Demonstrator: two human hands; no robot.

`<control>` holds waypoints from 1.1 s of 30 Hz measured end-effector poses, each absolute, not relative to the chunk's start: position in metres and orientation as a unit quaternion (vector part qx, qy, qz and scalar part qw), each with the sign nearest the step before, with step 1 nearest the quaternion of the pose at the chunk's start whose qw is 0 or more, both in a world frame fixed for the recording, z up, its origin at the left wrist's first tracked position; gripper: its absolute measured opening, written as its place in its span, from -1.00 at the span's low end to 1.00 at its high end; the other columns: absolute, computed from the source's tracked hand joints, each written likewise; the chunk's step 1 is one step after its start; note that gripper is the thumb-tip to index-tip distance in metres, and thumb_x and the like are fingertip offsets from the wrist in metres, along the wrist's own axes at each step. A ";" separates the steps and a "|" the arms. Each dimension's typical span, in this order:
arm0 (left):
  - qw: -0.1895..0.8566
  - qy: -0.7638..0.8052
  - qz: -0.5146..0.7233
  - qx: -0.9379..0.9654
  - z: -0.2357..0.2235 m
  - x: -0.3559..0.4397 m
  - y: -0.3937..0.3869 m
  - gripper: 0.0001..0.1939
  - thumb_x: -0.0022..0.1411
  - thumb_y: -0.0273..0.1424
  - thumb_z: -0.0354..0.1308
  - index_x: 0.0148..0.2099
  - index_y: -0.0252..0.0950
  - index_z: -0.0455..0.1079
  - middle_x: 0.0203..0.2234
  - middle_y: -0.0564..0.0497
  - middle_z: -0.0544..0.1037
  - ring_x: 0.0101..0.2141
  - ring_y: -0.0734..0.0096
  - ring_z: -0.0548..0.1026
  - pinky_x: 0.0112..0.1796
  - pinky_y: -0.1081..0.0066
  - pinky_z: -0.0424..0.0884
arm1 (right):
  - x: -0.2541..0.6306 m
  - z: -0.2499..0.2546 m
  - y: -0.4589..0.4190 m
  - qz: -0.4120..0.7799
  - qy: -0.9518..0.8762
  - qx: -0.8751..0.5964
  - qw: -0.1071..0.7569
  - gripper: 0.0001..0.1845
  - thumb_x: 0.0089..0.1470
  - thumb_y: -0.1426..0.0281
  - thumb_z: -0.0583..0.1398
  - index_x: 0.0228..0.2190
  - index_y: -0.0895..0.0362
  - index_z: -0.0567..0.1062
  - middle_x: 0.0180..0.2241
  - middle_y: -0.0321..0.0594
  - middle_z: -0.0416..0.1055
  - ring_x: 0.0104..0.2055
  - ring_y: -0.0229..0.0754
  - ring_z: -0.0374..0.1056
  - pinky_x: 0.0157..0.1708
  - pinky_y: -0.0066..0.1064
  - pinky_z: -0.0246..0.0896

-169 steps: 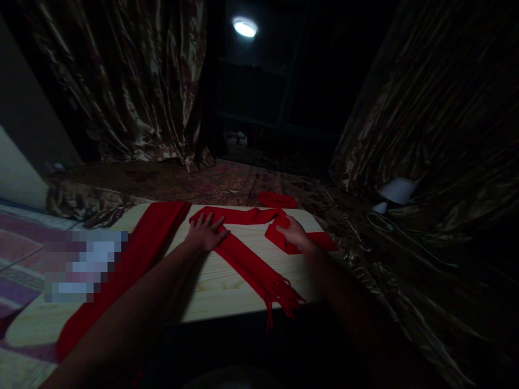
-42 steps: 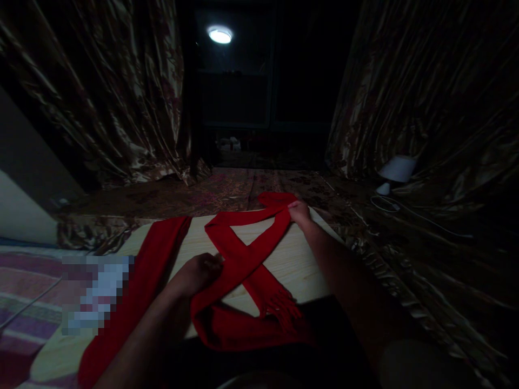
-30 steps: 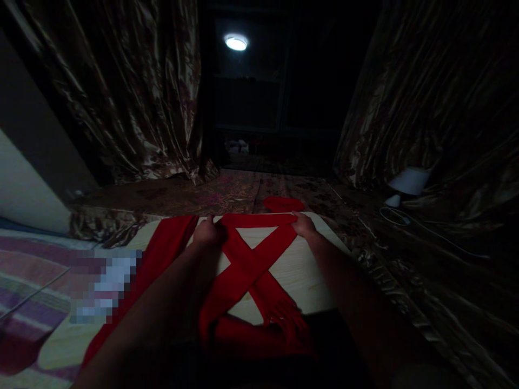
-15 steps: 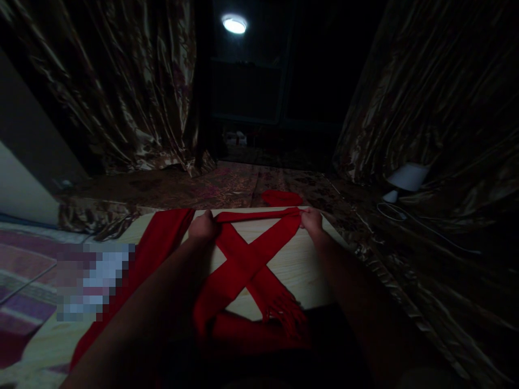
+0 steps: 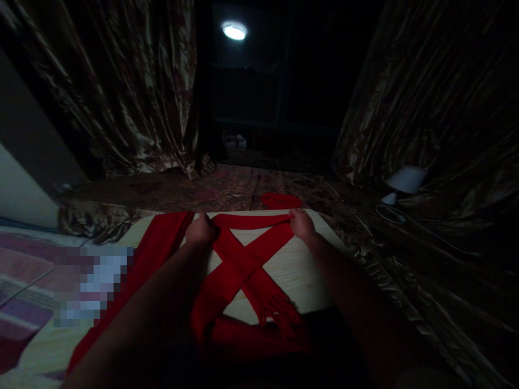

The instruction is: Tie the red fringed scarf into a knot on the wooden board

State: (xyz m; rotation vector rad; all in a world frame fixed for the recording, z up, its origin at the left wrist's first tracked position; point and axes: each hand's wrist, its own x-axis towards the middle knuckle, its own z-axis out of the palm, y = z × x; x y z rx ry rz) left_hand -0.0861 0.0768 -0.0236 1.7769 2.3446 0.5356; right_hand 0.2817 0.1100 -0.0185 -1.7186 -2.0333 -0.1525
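A red scarf point(image 5: 246, 261) lies crossed over itself on a pale wooden table point(image 5: 308, 275). Its fringed end points toward me on the right, and another stretch hangs down over the near edge. My left hand point(image 5: 201, 230) is closed on the scarf's far left corner. At the far right corner, my right hand point(image 5: 302, 223) pinches the cloth. Between the two hands a strip of the scarf runs straight across. Both sets of fingertips are partly hidden by cloth or dim light.
Another long red cloth point(image 5: 158, 243) lies folded along the table's left side. A red bundle point(image 5: 281, 200) sits beyond the far edge. A white lamp point(image 5: 406, 179) with a cord stands at right. Striped bedding point(image 5: 24, 270) lies at left, and patterned curtains point(image 5: 162, 97) hang behind.
Earlier the left hand lay flat on the scarf; it now grips the far left corner. The scarf has been laid across itself into an X. In the last half second the strip between the hands has slackened slightly.
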 end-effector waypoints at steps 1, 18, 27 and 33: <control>0.069 0.787 0.187 0.584 -0.025 -0.088 0.076 -0.61 0.23 -0.21 0.07 0.03 -0.30 0.29 -0.14 -0.33 0.58 -0.11 -0.10 0.56 -0.20 0.18 0.44 | 0.282 -0.019 0.109 -0.063 -0.728 -0.630 0.264 -0.67 0.01 0.65 0.08 -0.24 0.13 0.48 -0.19 -0.12 0.46 -0.10 -0.15 0.33 -0.07 -0.45 0.16; 0.093 0.794 0.156 0.580 -0.024 -0.097 0.072 -0.56 0.20 -0.18 0.03 0.04 -0.32 0.34 -0.06 -0.41 0.54 -0.07 -0.18 0.54 -0.18 0.09 0.45 | 0.285 -0.018 0.109 -0.054 -0.675 -0.704 0.216 -0.72 -0.03 0.68 0.12 -0.30 0.17 0.48 -0.26 -0.10 0.47 -0.23 -0.18 0.38 -0.25 -0.47 0.15; 0.086 0.789 0.211 0.571 -0.031 -0.095 0.062 -0.57 0.22 -0.14 0.03 0.05 -0.26 0.32 -0.11 -0.29 0.58 -0.09 -0.07 0.56 -0.15 0.14 0.45 | 0.287 -0.017 0.102 -0.062 -0.672 -0.717 0.175 -0.68 -0.04 0.66 0.14 -0.20 0.23 0.50 -0.17 0.05 0.46 -0.12 -0.06 0.38 -0.09 -0.35 0.21; 0.118 0.779 0.207 0.580 -0.033 -0.099 0.066 -0.40 0.20 0.02 0.04 0.20 -0.16 0.27 -0.05 -0.20 0.58 -0.04 0.00 0.55 -0.11 0.20 0.45 | 0.234 0.000 0.061 -0.021 -0.820 -0.506 0.268 -0.73 -0.01 0.61 0.14 -0.26 0.15 0.51 -0.17 -0.11 0.47 -0.11 -0.12 0.36 -0.08 -0.37 0.24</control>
